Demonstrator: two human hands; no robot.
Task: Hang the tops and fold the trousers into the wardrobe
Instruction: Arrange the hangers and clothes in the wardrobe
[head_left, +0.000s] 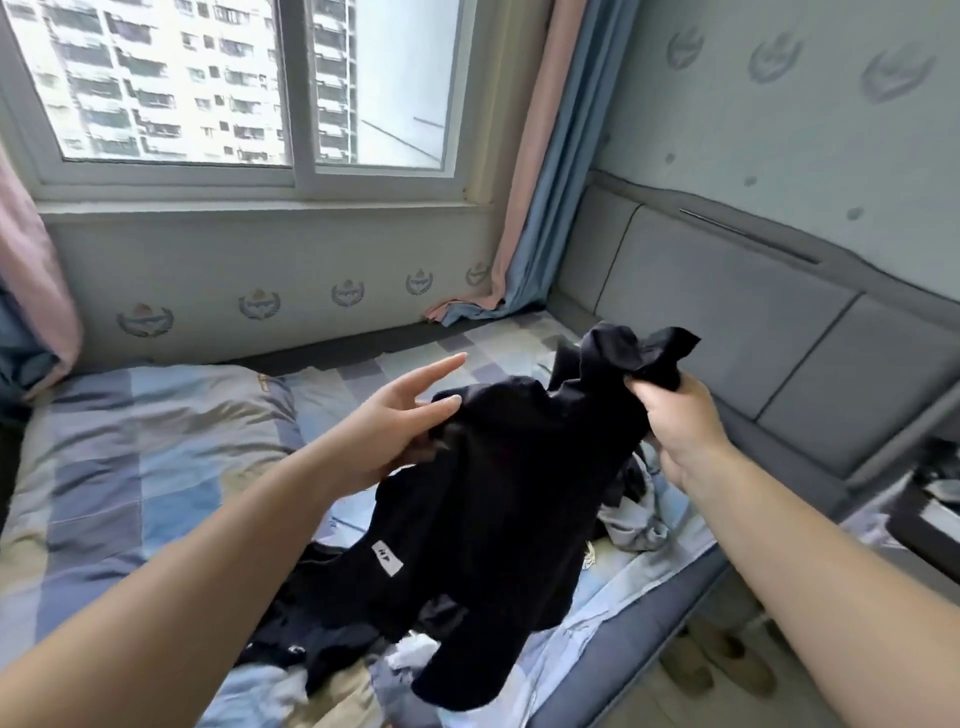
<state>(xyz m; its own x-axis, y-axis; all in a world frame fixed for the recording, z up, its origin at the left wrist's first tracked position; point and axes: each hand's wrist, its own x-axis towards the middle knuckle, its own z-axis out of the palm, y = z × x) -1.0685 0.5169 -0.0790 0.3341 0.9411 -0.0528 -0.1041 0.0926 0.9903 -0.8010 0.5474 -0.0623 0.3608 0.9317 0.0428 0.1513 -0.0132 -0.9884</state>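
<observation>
A black garment (498, 499) with a small white label hangs above the bed, lifted off a pile of clothes. My right hand (675, 415) grips a bunched part of it at the top right. My left hand (400, 421) lies against the garment's left side with straight fingers, its thumb on the cloth. More dark clothes (322, 618) lie on the bed under the garment. A light blue and white piece (631, 525) is crumpled to the right of them. No wardrobe or hanger is in view.
The bed (130, 467) has a blue and beige checked cover. A grey padded headboard (727, 322) runs along the right. A window (234, 88) and pink and blue curtains (524, 208) stand behind. Slippers (717, 660) lie on the floor at the lower right.
</observation>
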